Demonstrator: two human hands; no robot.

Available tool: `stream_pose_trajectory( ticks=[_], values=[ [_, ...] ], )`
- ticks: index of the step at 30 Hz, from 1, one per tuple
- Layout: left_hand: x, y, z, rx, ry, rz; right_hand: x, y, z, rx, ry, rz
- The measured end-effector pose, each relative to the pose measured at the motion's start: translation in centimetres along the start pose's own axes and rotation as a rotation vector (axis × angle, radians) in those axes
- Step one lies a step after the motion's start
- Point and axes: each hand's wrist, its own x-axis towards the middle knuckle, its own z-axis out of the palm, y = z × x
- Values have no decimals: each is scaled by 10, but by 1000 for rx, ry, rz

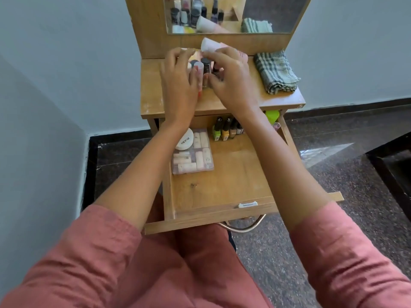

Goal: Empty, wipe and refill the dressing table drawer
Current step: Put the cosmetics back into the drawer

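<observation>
The wooden drawer (224,185) is pulled out below the dressing table top (151,92). Inside it lie a clear box of small tubes (192,155), a round white compact (184,141), several nail polish bottles (224,130) along the back and a green container (271,116) at the back right. On the table top stands a cluster of cosmetic bottles (205,68). My left hand (180,85) and my right hand (231,78) are curled around this cluster from both sides, gripping the bottles. A pink-white tube (210,44) lies behind them.
A folded green checked cloth (275,72) lies on the right of the table top. The mirror (233,14) behind reflects bottles and cloth. Grey walls stand left and right, dark stone floor (333,174) below. A metal handle (246,225) hangs under the drawer front.
</observation>
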Motion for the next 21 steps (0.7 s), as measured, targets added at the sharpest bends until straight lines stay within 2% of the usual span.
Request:
stream_pose_trajectory(
  ticks=[3,8,13,21],
  values=[
    [3,-6,-1,-1,-68,9,7,-3,10,-41,-64,0],
    [4,-6,-3,-5,-89,-20,9,2,20,-120,-110,13],
    [5,-7,-6,7,-111,-19,11,2,20,-85,-75,28],
    [-11,6,-12,-128,-181,-44,-2,7,-9,11,-83,74]
  ],
)
